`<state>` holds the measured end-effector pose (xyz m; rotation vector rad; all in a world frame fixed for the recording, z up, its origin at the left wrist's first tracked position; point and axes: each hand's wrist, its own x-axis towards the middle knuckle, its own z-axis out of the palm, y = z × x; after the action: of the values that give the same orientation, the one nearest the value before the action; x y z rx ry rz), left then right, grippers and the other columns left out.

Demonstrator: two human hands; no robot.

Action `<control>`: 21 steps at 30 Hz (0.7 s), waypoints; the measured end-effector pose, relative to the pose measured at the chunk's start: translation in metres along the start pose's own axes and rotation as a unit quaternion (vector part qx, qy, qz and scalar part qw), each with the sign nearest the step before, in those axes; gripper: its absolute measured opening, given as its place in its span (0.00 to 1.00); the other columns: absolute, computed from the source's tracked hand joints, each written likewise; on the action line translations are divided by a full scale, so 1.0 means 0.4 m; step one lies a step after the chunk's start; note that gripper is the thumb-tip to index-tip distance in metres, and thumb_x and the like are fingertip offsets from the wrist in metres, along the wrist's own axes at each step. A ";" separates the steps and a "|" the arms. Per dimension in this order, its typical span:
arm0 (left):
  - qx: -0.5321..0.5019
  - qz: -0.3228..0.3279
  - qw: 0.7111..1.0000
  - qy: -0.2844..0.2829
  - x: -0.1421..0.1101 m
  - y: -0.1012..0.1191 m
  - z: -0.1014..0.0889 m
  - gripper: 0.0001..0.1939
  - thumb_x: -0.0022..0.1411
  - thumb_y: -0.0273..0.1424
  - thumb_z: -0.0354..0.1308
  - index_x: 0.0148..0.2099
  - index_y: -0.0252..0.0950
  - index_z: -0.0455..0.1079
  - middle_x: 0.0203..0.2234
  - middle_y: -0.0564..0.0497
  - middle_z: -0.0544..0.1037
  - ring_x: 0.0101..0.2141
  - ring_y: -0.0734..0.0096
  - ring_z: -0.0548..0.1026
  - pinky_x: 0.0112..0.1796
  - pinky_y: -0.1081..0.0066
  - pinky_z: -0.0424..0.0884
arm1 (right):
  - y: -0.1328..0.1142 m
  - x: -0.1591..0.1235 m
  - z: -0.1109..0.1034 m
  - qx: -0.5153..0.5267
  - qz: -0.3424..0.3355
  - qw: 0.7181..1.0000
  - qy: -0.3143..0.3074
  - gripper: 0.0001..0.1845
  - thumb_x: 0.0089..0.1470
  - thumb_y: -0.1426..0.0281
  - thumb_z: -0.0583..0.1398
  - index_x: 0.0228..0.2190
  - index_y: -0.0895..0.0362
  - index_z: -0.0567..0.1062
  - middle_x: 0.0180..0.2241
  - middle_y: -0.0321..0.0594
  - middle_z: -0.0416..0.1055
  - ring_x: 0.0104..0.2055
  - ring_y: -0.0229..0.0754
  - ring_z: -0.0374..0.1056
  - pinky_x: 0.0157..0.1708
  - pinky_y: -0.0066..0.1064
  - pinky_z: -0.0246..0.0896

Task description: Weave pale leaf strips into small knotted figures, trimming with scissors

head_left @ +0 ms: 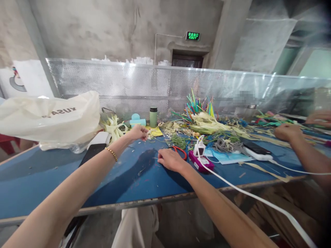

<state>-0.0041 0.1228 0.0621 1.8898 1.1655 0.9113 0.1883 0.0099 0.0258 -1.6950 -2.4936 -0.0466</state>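
Note:
My left hand (pixel 139 132) reaches far over the blue table (pixel 51 179), its fingers pinched on a thin pale strip near a yellow pad (pixel 156 131). A gold bead bracelet (pixel 111 153) circles that wrist. My right hand (pixel 171 160) rests palm down on the table, fingers slightly curled and holding nothing, beside red-handled scissors (pixel 181 151) and a magenta power bank (pixel 201 162).
A white plastic bag (pixel 51 119) lies at the left, a dark phone (pixel 92 152) next to it. A green flask (pixel 153 117), corn husks (pixel 209 124), coloured strips (pixel 198 105) and a white cable (pixel 248 194) crowd the table's right. Another person's hands (pixel 288 131) work at the right. A perforated metal screen (pixel 165 86) backs the table.

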 end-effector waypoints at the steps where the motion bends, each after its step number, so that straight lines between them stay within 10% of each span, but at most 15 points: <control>1: -0.046 0.004 0.999 -0.008 -0.016 0.004 -0.003 0.06 0.50 0.24 0.60 0.33 0.28 0.74 0.20 0.51 0.74 0.21 0.76 0.70 0.24 0.76 0.67 | -0.001 0.002 0.004 0.009 -0.006 1.000 -0.004 0.07 0.59 0.68 0.57 0.36 0.57 0.75 0.40 0.44 0.75 0.45 0.45 0.70 0.40 0.28 0.57; 10: -0.213 -0.017 0.977 0.019 -0.129 -0.021 -0.017 0.09 0.46 0.31 0.65 0.27 0.29 0.71 0.22 0.50 0.75 0.15 0.84 0.61 0.17 0.78 0.53 | -0.017 0.036 0.006 0.168 -0.083 0.982 0.010 0.05 0.53 0.76 0.58 0.28 0.59 0.74 0.29 0.39 0.74 0.32 0.37 0.68 0.31 0.25 0.54; 21: -0.101 0.008 0.993 0.066 -0.161 -0.047 -0.009 0.08 0.53 0.30 0.61 0.26 0.31 0.69 0.11 0.56 0.66 0.15 0.80 0.64 0.19 0.78 0.57 | -0.094 0.209 -0.025 0.538 0.036 0.838 0.087 0.07 0.47 0.71 0.60 0.20 0.59 0.69 0.11 0.28 0.59 0.12 0.30 0.53 0.14 0.22 0.50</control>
<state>-0.0366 0.0705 0.0355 1.6999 1.0922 1.1332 0.1238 0.0724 0.0476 -1.1596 -1.6840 0.9599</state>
